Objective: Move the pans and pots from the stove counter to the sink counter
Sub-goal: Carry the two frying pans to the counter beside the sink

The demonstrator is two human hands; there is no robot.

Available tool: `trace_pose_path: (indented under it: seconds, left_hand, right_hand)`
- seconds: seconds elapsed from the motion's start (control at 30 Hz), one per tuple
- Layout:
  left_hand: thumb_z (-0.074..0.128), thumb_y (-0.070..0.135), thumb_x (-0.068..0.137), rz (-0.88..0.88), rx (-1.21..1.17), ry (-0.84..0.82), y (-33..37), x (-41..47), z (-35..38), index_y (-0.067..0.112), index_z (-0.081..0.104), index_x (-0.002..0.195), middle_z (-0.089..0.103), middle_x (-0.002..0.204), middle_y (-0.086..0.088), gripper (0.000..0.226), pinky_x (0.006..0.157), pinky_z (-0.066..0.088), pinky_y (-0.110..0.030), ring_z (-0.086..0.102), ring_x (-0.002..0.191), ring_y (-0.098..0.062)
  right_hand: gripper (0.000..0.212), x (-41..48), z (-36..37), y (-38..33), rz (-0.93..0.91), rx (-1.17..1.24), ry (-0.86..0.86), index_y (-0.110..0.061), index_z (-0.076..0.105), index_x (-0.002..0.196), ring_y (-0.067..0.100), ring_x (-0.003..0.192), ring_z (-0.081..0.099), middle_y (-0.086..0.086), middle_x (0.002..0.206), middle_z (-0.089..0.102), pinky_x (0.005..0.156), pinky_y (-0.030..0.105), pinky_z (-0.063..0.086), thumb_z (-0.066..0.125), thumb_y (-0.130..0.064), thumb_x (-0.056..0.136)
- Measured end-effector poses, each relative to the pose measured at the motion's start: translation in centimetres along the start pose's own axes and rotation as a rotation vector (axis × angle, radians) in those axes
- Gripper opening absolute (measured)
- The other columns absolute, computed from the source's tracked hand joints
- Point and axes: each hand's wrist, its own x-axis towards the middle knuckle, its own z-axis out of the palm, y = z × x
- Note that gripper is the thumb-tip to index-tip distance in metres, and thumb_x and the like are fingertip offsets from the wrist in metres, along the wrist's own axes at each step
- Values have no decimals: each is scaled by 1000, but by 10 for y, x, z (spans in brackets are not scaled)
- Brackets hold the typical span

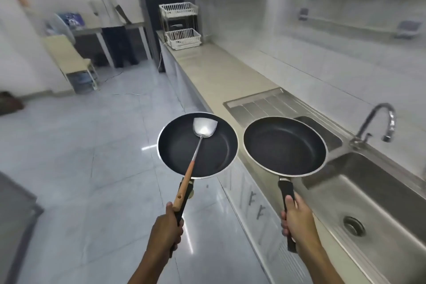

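Note:
I hold two black non-stick frying pans by their black handles. My left hand [166,228] grips the left pan [179,152], which hangs over the floor just off the counter's edge; a steel spatula [202,128] with a wooden handle rests in it, its handle end against my thumb. My right hand [297,219] grips the right pan [284,146], which hovers level over the counter edge beside the steel sink [378,193]. The beige sink counter [214,74] stretches away ahead.
A chrome faucet [382,120] rises behind the sink, with a ribbed drainboard [260,104] to its left. A white wire rack [182,27] stands at the counter's far end. A dish rack hangs overhead. A person stands at a far table; a chair [71,62] is near.

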Motion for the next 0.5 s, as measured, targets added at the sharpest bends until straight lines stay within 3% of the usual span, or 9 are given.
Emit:
trace_pose_path:
  seconds: [0.23, 0.5]
  left_hand:
    - [19, 62, 102, 1, 0, 22, 86, 174, -14, 10, 55, 64, 47, 44, -2, 73, 40, 33, -24, 38, 34, -17]
    - [23, 56, 104, 57, 66, -63, 234, 383, -13, 10, 58, 64, 48, 41, 0, 70, 40, 34, -24, 41, 37, -16]
  right_hand:
    - [22, 130, 124, -46, -17, -2, 41, -24, 59, 118, 14, 39, 40, 8, 61, 49, 39, 26, 37, 41, -24, 105]
    - [19, 283, 267, -123, 20, -15, 166, -24, 55, 117, 18, 48, 44, 13, 67, 51, 43, 30, 39, 40, -25, 106]
